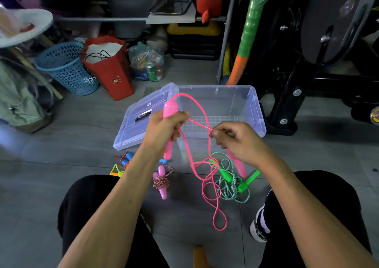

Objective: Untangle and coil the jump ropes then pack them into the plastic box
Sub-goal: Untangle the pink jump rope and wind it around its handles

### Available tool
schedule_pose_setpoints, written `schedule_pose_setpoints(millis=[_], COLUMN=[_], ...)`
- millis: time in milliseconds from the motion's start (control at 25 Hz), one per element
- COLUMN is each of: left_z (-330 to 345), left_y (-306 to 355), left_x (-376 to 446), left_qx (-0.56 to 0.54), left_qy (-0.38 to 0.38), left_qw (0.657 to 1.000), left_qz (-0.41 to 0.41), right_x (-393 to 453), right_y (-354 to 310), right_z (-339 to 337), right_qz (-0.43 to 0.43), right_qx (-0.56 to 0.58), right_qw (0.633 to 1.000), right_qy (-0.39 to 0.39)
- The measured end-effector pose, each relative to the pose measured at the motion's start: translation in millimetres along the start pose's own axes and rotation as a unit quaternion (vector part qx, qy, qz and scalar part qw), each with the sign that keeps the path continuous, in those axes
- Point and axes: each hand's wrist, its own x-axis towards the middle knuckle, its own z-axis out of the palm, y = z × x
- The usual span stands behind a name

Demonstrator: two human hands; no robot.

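Just in front of the clear plastic box (254, 107), the left hand (164, 128) is squeezing both pink handles (170, 107) together so they stay paired. The right hand (235, 138) is pinching the pink cord (203, 177), pulling it tight for looping, probably. The box is sitting open and empty behind them, waiting for ropes.
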Motion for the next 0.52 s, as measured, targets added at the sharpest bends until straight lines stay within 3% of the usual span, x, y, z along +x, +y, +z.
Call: schedule_pose_setpoints(millis=[80,160,320,520], left_z=[-4.1,-3.4,8.3,2.3], left_y=[-6.0,-11.7,-8.0,-1.9], left_x=[5.5,4.0,-11.3,-1.0], left_qx=[0.091,0.222,0.230,0.125], left_qy=[0.008,-0.038,-0.211,-0.060], left_qw=[0.996,0.974,0.950,0.990], left_qz=[-0.002,0.001,-0.014,-0.013], right_x=[-0.9,-0.6,1.7,1.6], right_y=[0.1,2.2,5.4,16.3], right_z=[-2.9,-2.3,1.7,1.3], right_qz=[0.001,-0.012,-0.029,-0.039], right_qx=[-0.019,-0.043,-0.049,-0.128], right_qw=[1.000,0.999,0.998,0.990], right_qy=[0.007,0.007,-0.005,-0.039])
